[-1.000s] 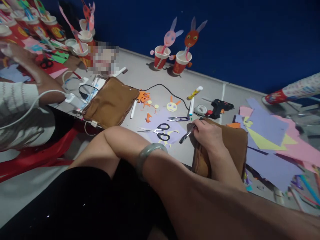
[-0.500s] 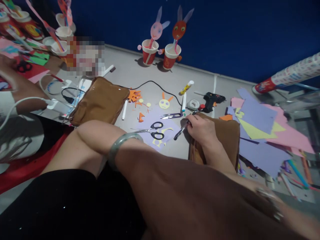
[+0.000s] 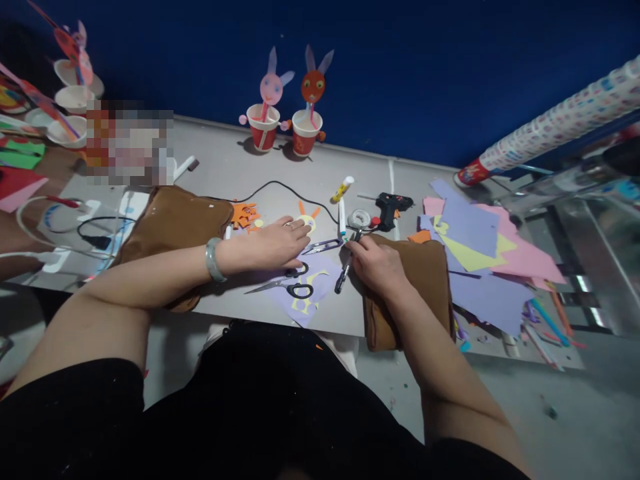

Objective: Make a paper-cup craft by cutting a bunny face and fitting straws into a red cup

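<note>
My left hand (image 3: 286,241), a pale bangle on its wrist, reaches over the table with its fingers stretched out. Its fingertips are at the yellow paper rabbit face (image 3: 309,221) with orange ears, partly covering it. Between the fingers of my right hand (image 3: 377,263) is a black pen (image 3: 344,272), slanting down to the left. Black-handled scissors (image 3: 295,288) lie below my left hand on purple paper (image 3: 320,277) with yellow cutouts. Small thread snips (image 3: 323,247) rest between both hands. My right hand is beside a brown cushion (image 3: 420,280).
Behind stand two paper cups with rabbit figures, one pink (image 3: 264,127) and one orange (image 3: 307,133). A glue gun (image 3: 393,210), tape roll (image 3: 359,219) and yellow marker (image 3: 343,189) lie nearer. Coloured paper (image 3: 475,233) spreads right; another brown cushion (image 3: 170,227) and cables are left.
My left arm, which crossed close before the camera toward the right, has swung back, and its hand now reaches the paper face. My right hand keeps the pen. The view has shifted.
</note>
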### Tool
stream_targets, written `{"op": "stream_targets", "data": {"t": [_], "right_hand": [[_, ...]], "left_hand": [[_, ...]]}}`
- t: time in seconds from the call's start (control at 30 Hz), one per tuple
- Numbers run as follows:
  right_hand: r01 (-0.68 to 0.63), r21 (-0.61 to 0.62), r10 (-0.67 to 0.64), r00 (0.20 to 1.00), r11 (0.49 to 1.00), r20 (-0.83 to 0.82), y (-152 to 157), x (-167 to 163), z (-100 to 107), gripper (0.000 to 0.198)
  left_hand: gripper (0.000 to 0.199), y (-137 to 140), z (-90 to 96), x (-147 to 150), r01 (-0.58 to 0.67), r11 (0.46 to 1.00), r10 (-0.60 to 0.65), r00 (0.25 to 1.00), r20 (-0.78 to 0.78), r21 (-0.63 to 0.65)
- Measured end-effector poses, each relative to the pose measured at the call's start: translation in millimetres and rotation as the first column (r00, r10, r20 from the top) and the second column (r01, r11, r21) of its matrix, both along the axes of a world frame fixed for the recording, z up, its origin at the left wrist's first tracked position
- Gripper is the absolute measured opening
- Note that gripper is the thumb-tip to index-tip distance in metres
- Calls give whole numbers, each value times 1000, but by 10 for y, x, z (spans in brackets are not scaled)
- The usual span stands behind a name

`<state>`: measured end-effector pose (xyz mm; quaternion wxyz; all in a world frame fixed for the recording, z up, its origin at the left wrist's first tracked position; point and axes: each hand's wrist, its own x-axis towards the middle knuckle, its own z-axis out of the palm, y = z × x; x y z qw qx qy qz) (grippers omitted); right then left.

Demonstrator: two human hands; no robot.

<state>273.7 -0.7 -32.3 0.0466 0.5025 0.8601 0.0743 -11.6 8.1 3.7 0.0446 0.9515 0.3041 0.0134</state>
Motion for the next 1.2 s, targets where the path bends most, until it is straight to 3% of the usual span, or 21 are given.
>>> {"op": "stream_targets", "data": {"t": [0.1,0.3,0.63,0.73,0.87,0.97,1.07,1.2], "right_hand": [[-8,-5,8,1000,1000,5,7,0,-4,39],[36,-68,-33,999,997,39,26,-26,9,43],[67,-142,-60,997,988,56,52,-33,115,50],[49,-105,-46,999,993,26,41,-70,205,53],[-29,29,30,998,999,-46,-20,-240,327,40],[-232,52,236,967,971,-94,-110,-401,331,30],[-481,0,475,867,877,-152,-222,-520,249,24],[-621,-48,600,772,782,-211,-338,-628,135,21]], "left_hand": [[53,20,-107,-3,26,999,-25,998,-56,25],[57,-10,-232,15,35,999,-36,999,6,38],[73,-81,-312,39,30,997,-26,998,-53,77],[72,-86,-327,52,32,995,-27,998,-52,97],[66,-49,-276,52,7,989,-4,1000,-23,147],[57,43,-116,-61,-123,980,120,992,26,155],[48,159,112,-341,-352,931,351,936,25,93],[47,279,297,-883,-668,740,672,730,-124,74]]}}
